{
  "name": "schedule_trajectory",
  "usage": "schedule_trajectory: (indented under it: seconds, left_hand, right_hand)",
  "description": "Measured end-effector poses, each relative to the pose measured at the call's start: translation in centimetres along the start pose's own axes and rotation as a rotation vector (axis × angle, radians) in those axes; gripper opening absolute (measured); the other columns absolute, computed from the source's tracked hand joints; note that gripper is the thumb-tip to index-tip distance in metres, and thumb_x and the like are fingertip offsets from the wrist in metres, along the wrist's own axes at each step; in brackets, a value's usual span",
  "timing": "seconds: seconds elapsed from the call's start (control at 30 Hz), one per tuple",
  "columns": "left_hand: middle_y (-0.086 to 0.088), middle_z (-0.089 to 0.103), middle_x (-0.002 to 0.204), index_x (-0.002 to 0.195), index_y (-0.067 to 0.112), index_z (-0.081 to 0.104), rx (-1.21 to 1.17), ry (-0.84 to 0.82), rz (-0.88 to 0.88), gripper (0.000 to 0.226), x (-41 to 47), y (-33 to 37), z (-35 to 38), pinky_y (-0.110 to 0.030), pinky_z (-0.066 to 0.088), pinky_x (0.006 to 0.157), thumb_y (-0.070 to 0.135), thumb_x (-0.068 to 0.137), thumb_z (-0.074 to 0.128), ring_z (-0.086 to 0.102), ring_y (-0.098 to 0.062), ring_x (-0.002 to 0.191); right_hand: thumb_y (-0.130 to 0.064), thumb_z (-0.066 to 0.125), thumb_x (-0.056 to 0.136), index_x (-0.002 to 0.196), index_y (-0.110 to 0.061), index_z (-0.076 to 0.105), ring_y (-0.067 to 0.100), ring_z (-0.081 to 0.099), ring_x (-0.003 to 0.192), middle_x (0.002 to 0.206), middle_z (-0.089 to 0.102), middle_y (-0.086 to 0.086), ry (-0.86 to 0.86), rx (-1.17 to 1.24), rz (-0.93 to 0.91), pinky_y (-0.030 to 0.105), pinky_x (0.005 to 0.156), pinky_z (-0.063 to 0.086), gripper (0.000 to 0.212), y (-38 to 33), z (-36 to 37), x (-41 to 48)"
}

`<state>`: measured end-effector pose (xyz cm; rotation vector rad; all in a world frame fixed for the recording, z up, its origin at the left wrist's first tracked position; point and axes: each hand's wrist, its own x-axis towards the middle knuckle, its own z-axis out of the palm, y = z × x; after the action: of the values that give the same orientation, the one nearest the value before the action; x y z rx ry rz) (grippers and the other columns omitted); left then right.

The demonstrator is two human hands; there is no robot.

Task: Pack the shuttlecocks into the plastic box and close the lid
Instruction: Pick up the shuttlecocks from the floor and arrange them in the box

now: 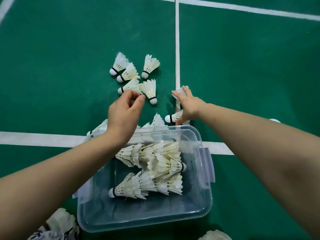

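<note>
On green court floor (pixel 52 66): white lines (pixel 177 49), loose shuttlecocks (pixel 149 66), plastic box (pixel 199 205).

Green court floor (pixel 69 66) fills the view. White court lines (pixel 177 49): one runs vertically up the middle, one crosses horizontally lower down, two more at the top corners. Patterned shoe (pixel 57 226) at bottom left, light shoe tip (pixel 214 235) at bottom right.

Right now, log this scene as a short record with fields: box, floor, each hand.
box: clear plastic box, open, stacked shuttlecocks inside
lid: not seen on box
floor: five loose shuttlecocks on green court, more by the box's far rim
left hand: fingers pinching at a feathered shuttlecock
right hand: closed over a shuttlecock on the white line
</note>
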<state>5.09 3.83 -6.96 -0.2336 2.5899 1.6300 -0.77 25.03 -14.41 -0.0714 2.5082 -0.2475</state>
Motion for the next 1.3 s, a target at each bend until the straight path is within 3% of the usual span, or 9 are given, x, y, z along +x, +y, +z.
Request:
schedule_trajectory:
  seconds: [0.2,0.43,0.57,0.77,0.87,1.0,1.1,1.2,1.3]
  left_hand:
    - [0.001,0.049,0.058,0.079,0.020,0.056,-0.015,0.009,-0.017,0.014,0.3,-0.7,-0.9,-0.042,0.047,0.068,0.029,0.089,0.050,0.046,-0.017,0.062]
    - [0.003,0.049,0.055,0.070,0.028,0.052,-0.028,0.003,0.011,0.020,-0.2,-0.5,-1.0,-0.037,0.043,0.065,0.027,0.089,0.049,0.045,-0.013,0.057]
    - [0.002,0.049,0.055,0.071,0.025,0.053,-0.027,-0.001,0.020,0.018,-0.7,-0.3,-1.1,-0.039,0.046,0.066,0.025,0.089,0.049,0.045,-0.014,0.057]
    - [-0.001,0.049,0.056,0.072,0.021,0.055,-0.016,-0.026,0.043,0.017,-1.2,0.3,-0.7,-0.034,0.041,0.062,0.023,0.089,0.050,0.043,-0.015,0.056]
    - [-0.002,0.050,0.058,0.076,0.017,0.057,-0.015,-0.095,0.036,0.017,-1.9,0.9,-0.2,-0.037,0.043,0.064,0.024,0.089,0.050,0.045,-0.018,0.061]
    - [0.000,0.050,0.063,0.075,0.021,0.055,-0.150,-0.208,0.038,0.016,-3.7,1.8,0.5,-0.029,0.038,0.056,0.025,0.090,0.051,0.043,-0.015,0.059]
    - [0.004,0.055,0.080,0.086,0.028,0.053,-0.237,-0.325,-0.005,0.006,-4.9,2.6,1.2,-0.026,0.044,0.058,0.033,0.087,0.055,0.051,-0.013,0.067]
    - [0.005,0.056,0.094,0.106,0.028,0.050,-0.344,-0.428,-0.118,0.036,-5.9,3.3,2.1,-0.031,0.048,0.068,0.044,0.074,0.053,0.056,-0.010,0.078]
    - [0.002,0.058,0.100,0.107,0.028,0.051,-0.435,-0.466,-0.183,0.028,-6.8,3.9,2.7,-0.034,0.046,0.076,0.039,0.082,0.055,0.057,-0.012,0.088]
  right_hand:
    - [-0.031,0.087,0.056,0.140,-0.023,0.026,0.040,0.054,0.108,0.137,0.026,0.013,0.036,-0.076,-0.026,0.040,0.092,0.047,0.103,-0.7,0.0,0.6]
    - [-0.025,0.076,0.069,0.125,-0.018,0.046,0.033,0.055,0.090,0.124,0.039,0.010,0.030,-0.177,-0.074,0.032,0.071,0.044,0.064,-1.3,0.5,0.1]
    - [-0.026,0.073,0.073,0.117,-0.016,0.052,0.030,0.052,0.080,0.121,0.040,0.011,0.077,-0.136,-0.077,0.031,0.070,0.045,0.050,-0.7,0.4,-0.9]
    - [-0.023,0.066,0.076,0.116,-0.018,0.051,0.029,0.053,0.082,0.116,0.041,0.010,0.245,0.037,-0.096,0.031,0.072,0.045,0.043,-1.0,-2.3,-3.5]
    - [-0.021,0.067,0.073,0.115,-0.018,0.052,0.028,0.055,0.088,0.116,0.042,0.008,0.360,0.191,-0.124,0.033,0.080,0.048,0.044,-1.8,-4.2,-5.8]
    - [-0.020,0.068,0.073,0.113,-0.021,0.053,0.018,0.048,0.084,0.103,0.037,-0.002,0.460,0.340,-0.167,0.024,0.074,0.039,0.043,-3.1,-5.7,-10.1]
    - [-0.019,0.070,0.071,0.110,-0.022,0.055,0.015,0.049,0.084,0.102,0.039,-0.003,0.483,0.423,-0.208,0.023,0.078,0.041,0.041,-3.9,-5.8,-13.3]
    - [-0.021,0.071,0.071,0.108,-0.024,0.055,0.016,0.052,0.090,0.106,0.044,0.000,0.445,0.491,-0.217,0.024,0.084,0.043,0.041,-4.5,-5.6,-15.4]
    - [-0.021,0.070,0.071,0.108,-0.026,0.054,0.012,0.046,0.095,0.112,0.046,0.001,0.396,0.523,-0.193,0.019,0.080,0.037,0.041,-4.6,-5.0,-16.5]
